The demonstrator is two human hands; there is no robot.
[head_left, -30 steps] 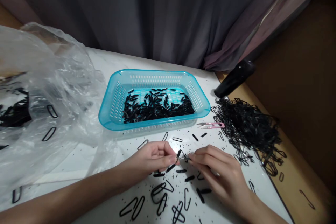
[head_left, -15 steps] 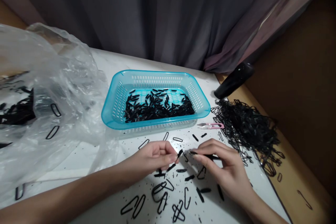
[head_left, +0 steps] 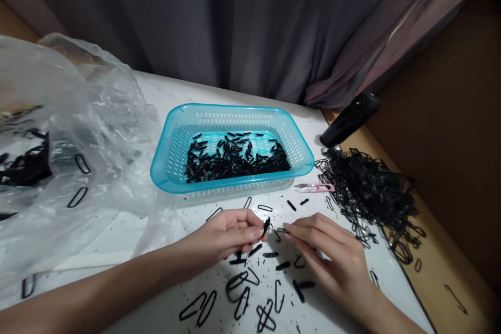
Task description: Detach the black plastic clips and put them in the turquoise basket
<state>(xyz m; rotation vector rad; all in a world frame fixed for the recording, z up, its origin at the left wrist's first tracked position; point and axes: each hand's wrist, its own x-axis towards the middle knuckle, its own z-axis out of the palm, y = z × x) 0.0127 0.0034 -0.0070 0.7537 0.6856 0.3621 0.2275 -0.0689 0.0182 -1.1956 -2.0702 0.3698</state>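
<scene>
Black loops (head_left: 266, 315) lay on the bench (head_left: 321, 318) nearest you. Beyond them, your left hand (head_left: 235, 229) pinched a black strip (head_left: 266, 226) above the bench; your right hand (head_left: 334, 250), apart from the left, sat just beside the strip, its fingertip grip too obscured to tell. Farther off, pink snips (head_left: 315, 188) lay near the blue basket (head_left: 161, 175), which contained black pieces (head_left: 235, 164).

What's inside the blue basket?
The blue basket holds many slim black pieces, piled thickest toward its near side; whatever lies beneath that pile is hidden.
</scene>
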